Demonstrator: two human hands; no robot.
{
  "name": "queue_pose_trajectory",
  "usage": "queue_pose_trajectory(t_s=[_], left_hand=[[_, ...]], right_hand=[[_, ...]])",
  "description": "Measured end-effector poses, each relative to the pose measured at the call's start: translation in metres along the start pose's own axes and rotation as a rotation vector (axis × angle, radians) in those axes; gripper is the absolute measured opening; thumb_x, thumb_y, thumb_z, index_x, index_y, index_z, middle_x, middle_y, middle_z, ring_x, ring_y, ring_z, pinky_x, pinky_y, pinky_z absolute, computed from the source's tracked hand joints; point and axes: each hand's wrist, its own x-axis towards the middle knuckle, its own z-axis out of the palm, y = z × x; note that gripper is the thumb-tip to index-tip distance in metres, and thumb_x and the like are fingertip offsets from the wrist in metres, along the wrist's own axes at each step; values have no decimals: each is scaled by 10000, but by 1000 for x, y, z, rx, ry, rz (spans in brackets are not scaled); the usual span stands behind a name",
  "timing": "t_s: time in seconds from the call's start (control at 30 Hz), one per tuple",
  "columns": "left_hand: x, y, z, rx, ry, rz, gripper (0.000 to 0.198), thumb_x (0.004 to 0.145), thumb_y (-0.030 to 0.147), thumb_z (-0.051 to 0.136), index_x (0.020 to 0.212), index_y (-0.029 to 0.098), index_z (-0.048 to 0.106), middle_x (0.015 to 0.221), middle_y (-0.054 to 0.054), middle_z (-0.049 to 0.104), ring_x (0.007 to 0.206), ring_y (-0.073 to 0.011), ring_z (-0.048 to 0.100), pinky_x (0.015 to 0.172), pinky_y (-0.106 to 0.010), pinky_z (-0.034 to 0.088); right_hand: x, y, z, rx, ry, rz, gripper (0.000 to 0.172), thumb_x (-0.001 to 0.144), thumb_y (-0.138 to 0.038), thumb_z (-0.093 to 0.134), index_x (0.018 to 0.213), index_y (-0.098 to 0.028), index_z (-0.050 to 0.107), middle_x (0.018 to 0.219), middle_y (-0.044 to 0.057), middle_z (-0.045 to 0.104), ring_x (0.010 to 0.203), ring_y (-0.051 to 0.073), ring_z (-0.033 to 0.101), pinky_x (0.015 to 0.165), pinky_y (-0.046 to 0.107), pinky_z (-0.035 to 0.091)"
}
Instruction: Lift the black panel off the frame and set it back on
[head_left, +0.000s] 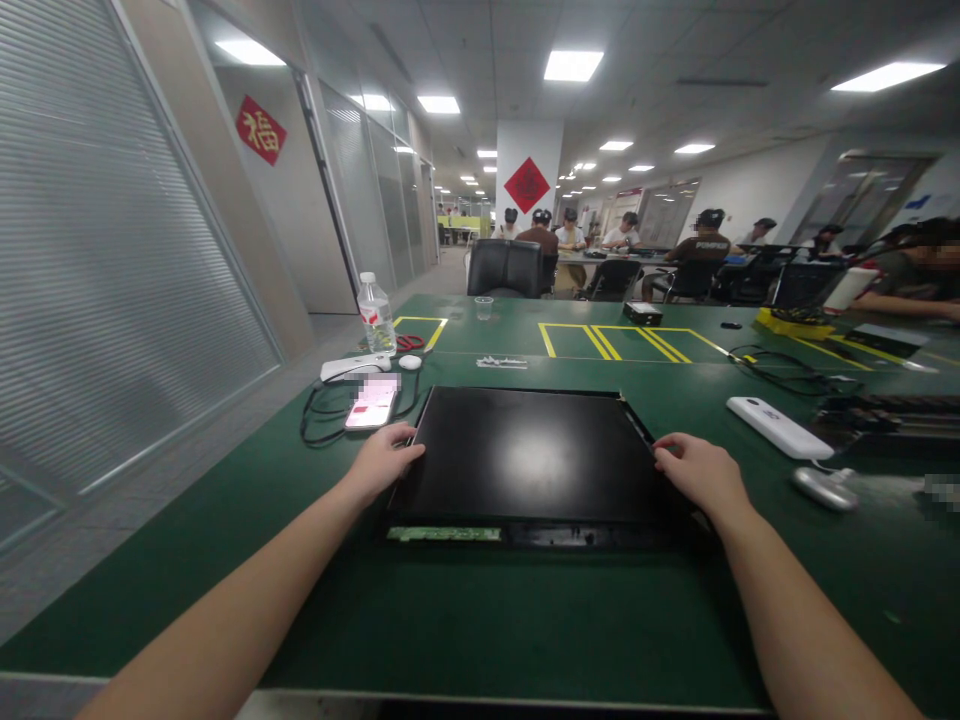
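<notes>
A flat black panel (525,455), like a laptop screen or lid, lies on the green table (480,620) in front of me. A green circuit strip (444,534) shows along its near left edge. My left hand (386,458) grips the panel's left edge, fingers curled round it. My right hand (697,470) holds the right edge the same way. Both forearms reach in from the bottom of the view.
Left of the panel lie a phone (371,403), a black cable (322,410), a white device (356,367), a water bottle (376,312). To the right sit a white power bank (778,428) and a silver object (825,488). Several people sit at far tables.
</notes>
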Motion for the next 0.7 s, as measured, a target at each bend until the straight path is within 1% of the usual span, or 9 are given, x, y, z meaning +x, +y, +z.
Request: queue_pose_trajectory(t_s=[0.07,0.17,0.2,0.27,0.37,0.47,0.53,0.63,0.7], left_hand=[[-1,-1,1,39,5,-12,223,483,105,834,643,196,709,989,-109,747,1042,-336,663,803,-340,528],[0,-4,2,72,8,-6,198,494,121,820,652,190,723,1065,-132,728,1108,-346,639,872,-345,509],[2,-5,1,108,-4,10,181,513,140,807,667,189,727,1096,-134,720,1135,-348,626,899,-351,502],[4,-7,0,270,-48,59,153,574,188,755,726,184,735,1178,-136,693,1180,-347,604,942,-367,490],[7,-10,0,535,-96,124,243,637,246,675,854,161,743,1281,-148,638,1234,-349,564,1020,-404,447],[5,-11,3,730,-135,187,351,695,297,626,987,142,742,1333,-163,593,1272,-348,533,1096,-427,375],[2,-11,6,845,-173,225,422,741,310,588,1095,122,717,1380,-187,550,1298,-348,512,1113,-428,356],[-1,-10,8,894,-190,265,521,769,308,562,1232,81,640,1422,-223,508,1319,-343,492,1118,-422,346],[-1,-8,6,885,-197,299,540,774,303,558,1263,78,606,1390,-216,543,1302,-326,508,1111,-410,353]], right_hand=[[0,0,1,4,11,-4,326,804,-355,487,980,-263,745,859,35,750,828,244,660,651,324,429],[1,1,1,17,13,-2,317,800,-350,496,968,-261,749,856,36,750,819,239,660,636,316,426],[1,1,2,18,13,-1,316,800,-350,497,968,-261,749,855,34,750,820,238,660,635,314,425],[1,1,2,13,20,7,319,802,-347,496,976,-260,748,850,30,750,825,236,660,641,312,423],[2,2,4,10,26,8,325,810,-342,492,994,-259,745,846,25,750,839,237,662,649,311,419],[3,2,5,5,25,-3,326,816,-341,489,1000,-258,744,839,25,750,843,239,663,649,313,415],[2,2,4,1,20,1,327,817,-342,489,1002,-259,744,841,26,749,843,239,662,649,313,413],[1,1,3,0,17,7,328,817,-343,485,999,-264,746,849,25,750,835,237,660,641,313,413],[1,1,3,9,21,6,334,818,-349,479,1002,-270,747,843,24,748,818,234,660,630,311,414]])
